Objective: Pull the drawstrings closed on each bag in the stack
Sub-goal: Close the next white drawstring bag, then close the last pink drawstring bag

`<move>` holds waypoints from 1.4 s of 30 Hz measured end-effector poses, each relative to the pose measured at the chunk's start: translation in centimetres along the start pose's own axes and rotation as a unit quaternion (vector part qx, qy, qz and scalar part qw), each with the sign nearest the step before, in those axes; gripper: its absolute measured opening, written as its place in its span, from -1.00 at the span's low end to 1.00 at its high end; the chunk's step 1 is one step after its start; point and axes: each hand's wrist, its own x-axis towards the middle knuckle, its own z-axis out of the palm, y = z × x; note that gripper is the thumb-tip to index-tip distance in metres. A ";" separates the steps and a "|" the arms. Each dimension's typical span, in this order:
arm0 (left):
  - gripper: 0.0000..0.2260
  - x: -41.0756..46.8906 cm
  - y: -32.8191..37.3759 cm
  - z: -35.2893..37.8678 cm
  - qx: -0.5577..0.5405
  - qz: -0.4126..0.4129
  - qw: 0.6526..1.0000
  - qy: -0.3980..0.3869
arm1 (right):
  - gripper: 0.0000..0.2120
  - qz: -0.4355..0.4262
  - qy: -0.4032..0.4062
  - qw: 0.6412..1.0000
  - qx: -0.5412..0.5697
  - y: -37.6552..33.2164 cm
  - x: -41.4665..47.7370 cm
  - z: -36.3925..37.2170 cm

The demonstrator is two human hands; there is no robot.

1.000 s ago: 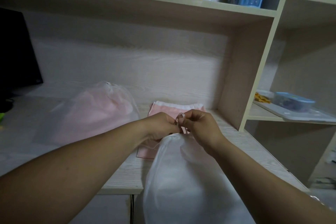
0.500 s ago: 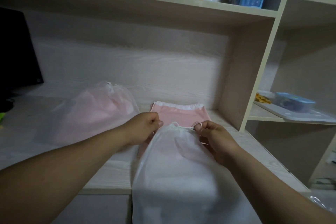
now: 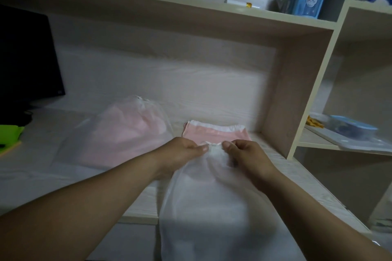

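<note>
A white translucent drawstring bag hangs over the desk's front edge, its gathered mouth pointing away from me. My left hand pinches the mouth from the left and my right hand pinches it from the right, the thumbs close together at the bunched top. Just behind the hands lies a flat stack of pink bags with a white drawstring hem. To the left sits a puffy translucent bag with pink contents, its top gathered shut.
The wooden desk sits under a shelf unit with an upright panel right of the pink stack. A dark monitor and a green object stand at the left. A blue-lidded box rests on the right shelf.
Half a second ago the hands were apart at the two sides of the bag's mouth; now they are close together again at its gathered top. The view has shifted slightly.
</note>
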 end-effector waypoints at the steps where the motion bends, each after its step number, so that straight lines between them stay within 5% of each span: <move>1: -0.67 -0.3 -0.1 -0.4 -0.011 0.004 1.000 0.000 | -0.60 -0.001 -0.004 1.000 0.008 -0.6 -0.2 0.2; 6: -0.78 -0.7 0.3 -1.5 -0.143 0.030 0.988 0.056 | -0.60 0.019 -0.061 0.989 0.137 -2.4 0.1 0.9; 13: -0.61 -0.3 3.4 -11.0 -0.013 0.082 0.973 0.217 | -0.67 0.038 -0.129 0.983 0.124 -4.4 4.1 4.3; 16: -0.69 1.1 5.9 -15.9 0.074 0.115 0.934 0.330 | -0.59 0.020 -0.064 0.990 0.126 -7.0 8.4 8.0; 20: -0.56 1.7 6.6 -19.4 0.294 0.179 0.824 0.450 | -0.66 0.013 -0.068 0.987 0.145 -10.7 15.0 12.6; 23: -0.51 3.3 3.8 -19.2 0.443 0.187 0.804 0.350 | -0.63 0.028 -0.070 0.990 0.117 -11.2 19.1 15.6; 28: -0.46 5.6 -1.8 -20.3 0.554 -0.009 0.818 0.154 | -0.67 0.052 -0.037 0.998 -0.023 -7.5 21.0 19.6; 37: -0.60 5.8 0.2 -18.6 0.532 0.086 0.809 0.236 | -0.71 0.007 0.022 0.999 -0.026 -7.0 20.5 17.4; 42: -0.78 6.7 2.4 -14.1 0.529 0.141 0.791 0.273 | -0.55 -0.023 0.002 1.000 -0.014 -7.2 17.6 13.6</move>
